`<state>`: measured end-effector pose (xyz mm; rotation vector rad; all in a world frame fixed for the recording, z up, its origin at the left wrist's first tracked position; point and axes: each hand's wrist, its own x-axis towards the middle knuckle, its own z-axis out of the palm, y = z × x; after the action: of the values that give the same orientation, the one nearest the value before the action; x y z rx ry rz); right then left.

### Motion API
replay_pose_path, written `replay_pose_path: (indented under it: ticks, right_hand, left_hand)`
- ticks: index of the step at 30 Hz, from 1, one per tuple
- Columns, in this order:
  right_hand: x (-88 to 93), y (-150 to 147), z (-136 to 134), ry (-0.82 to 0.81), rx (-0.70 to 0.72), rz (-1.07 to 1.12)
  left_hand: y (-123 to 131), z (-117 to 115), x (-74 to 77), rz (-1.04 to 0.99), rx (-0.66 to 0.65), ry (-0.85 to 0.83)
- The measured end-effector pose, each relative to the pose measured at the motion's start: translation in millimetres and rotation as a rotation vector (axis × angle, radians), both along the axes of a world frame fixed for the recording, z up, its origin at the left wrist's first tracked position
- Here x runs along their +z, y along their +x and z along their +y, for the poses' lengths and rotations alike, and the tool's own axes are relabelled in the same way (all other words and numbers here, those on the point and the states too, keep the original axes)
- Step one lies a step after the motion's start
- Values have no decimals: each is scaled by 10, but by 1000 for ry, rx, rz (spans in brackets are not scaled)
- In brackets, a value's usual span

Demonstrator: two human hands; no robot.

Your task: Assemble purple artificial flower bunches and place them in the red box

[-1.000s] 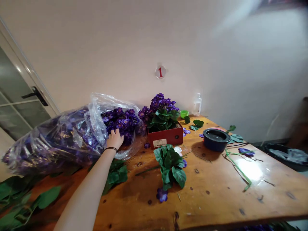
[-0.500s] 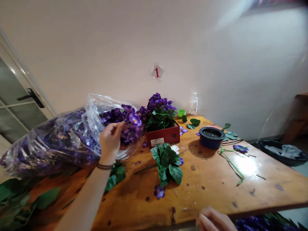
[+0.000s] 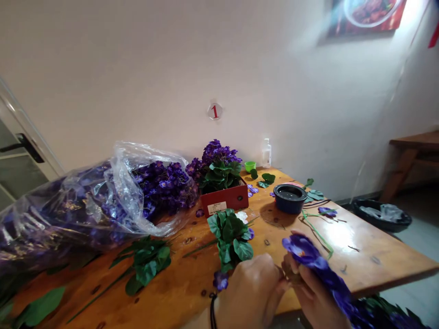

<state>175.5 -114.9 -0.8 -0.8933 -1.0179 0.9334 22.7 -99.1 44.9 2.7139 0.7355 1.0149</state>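
Wooden table under a pale wall, with a purple flower in hand at its near edge

Pale and plain, the wall [image 3: 154,82] carries a round sign [image 3: 215,111] with a red number 1 and, at upper right, part of a framed picture [image 3: 370,20]. Below it stands the wooden table [image 3: 178,301]. At its front right, the right hand [image 3: 318,292] is closed around a purple flower [image 3: 302,249], which faces up above the fingers. The left hand [image 3: 254,283], with a dark band at the wrist, is bent in close beside it, fingertips near the right thumb; whether they pinch anything, I cannot tell.

A clear plastic bag [image 3: 120,183] full of purple blooms lies along the left side, its mouth open toward a red box [image 3: 228,197] from which leaves and more blooms rise. Just in front of the box sits a leaf cluster [image 3: 228,235], with a loose blossom [image 3: 220,280] nearer the left hand. A second leaf bunch [image 3: 147,265] lies in front of the bag. To the right of the box are a green cup [image 3: 250,167], a clear bottle [image 3: 266,154] and a dark blue pot [image 3: 290,203]; a bent green stem [image 3: 320,237] lies beside the pot.
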Motion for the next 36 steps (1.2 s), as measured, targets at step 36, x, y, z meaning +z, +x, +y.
replay_pose_path:
  ticks: [36]
  right_hand:
    - [706, 1383, 2393, -307, -283, -1703]
  left_hand:
    - [-159, 837, -293, 494, 672, 14]
